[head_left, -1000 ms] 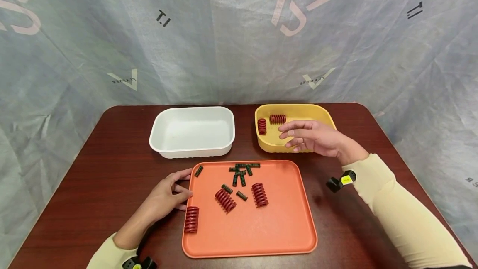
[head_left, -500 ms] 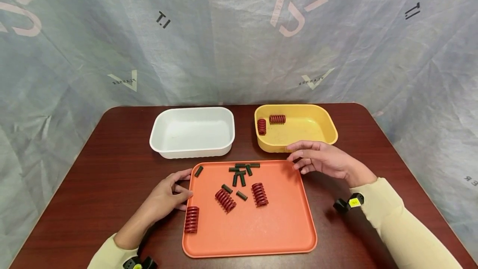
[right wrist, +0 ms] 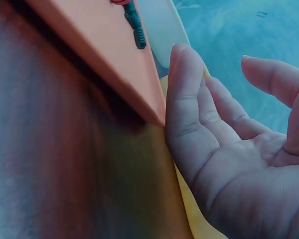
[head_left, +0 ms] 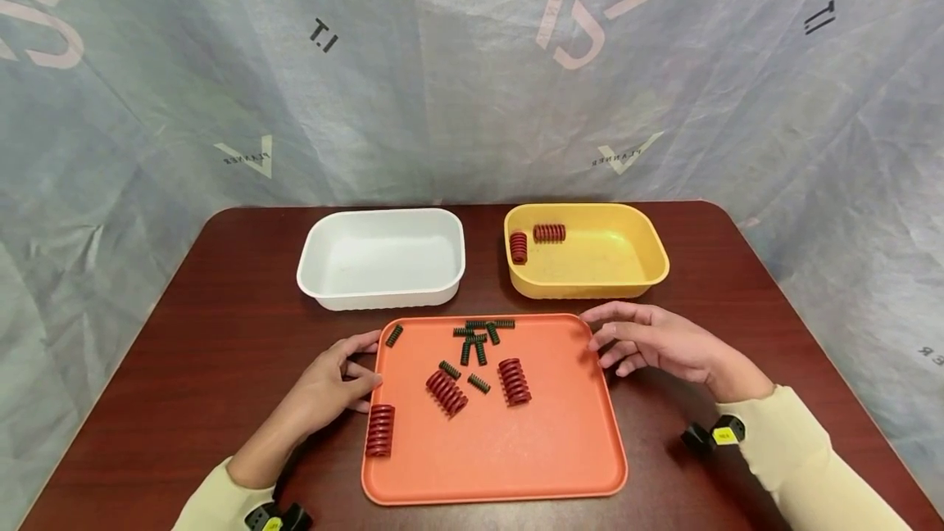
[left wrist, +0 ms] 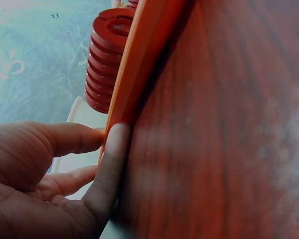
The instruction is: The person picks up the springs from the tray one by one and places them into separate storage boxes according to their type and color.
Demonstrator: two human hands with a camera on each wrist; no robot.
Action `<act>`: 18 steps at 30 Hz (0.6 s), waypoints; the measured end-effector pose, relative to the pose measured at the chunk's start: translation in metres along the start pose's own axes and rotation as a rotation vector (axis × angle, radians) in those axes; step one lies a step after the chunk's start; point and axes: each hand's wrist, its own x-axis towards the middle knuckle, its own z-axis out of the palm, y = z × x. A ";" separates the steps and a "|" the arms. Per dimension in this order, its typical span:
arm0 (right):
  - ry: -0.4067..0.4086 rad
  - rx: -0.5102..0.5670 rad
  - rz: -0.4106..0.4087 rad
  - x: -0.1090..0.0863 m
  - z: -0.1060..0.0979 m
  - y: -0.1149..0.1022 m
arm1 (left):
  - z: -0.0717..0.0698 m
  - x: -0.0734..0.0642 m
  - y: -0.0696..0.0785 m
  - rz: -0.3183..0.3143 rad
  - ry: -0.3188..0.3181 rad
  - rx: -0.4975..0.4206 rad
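An orange tray (head_left: 546,449) lies on the table with red and dark green coil springs on it. My left hand (head_left: 335,383) holds the tray's left rim, its thumb and fingers at the edge in the left wrist view. Near that hand a large red spring (head_left: 379,430) lies along the rim. Two more red springs, one (head_left: 447,393) tilted and one (head_left: 514,382) nearer the middle, rest on the tray. Several small green springs (head_left: 476,338) cluster by its far edge. My right hand (head_left: 664,342) is at the tray's far right corner, fingers loosely bent, nothing in them.
Behind the tray stand a white bin (head_left: 379,300) on the left and a yellow bin (head_left: 590,289) on the right. Two red springs (head_left: 549,233) lie in the yellow bin. A grey printed sheet (head_left: 472,105) hangs behind the table.
My right hand has come back from over the yellow bin, toward me and slightly right, to the tray's corner. The left hand has stayed at the rim.
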 end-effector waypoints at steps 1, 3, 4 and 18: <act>0.011 -0.006 0.006 -0.002 0.001 0.002 | 0.000 0.000 0.000 -0.001 0.001 0.003; 0.042 -0.023 0.020 -0.005 0.004 0.005 | 0.000 0.000 0.001 -0.002 0.002 0.007; 0.063 -0.037 0.029 -0.006 0.006 0.006 | 0.000 0.000 0.001 -0.002 0.001 0.009; 0.417 -0.365 0.043 -0.020 0.042 0.015 | 0.000 0.000 -0.001 0.004 -0.001 0.021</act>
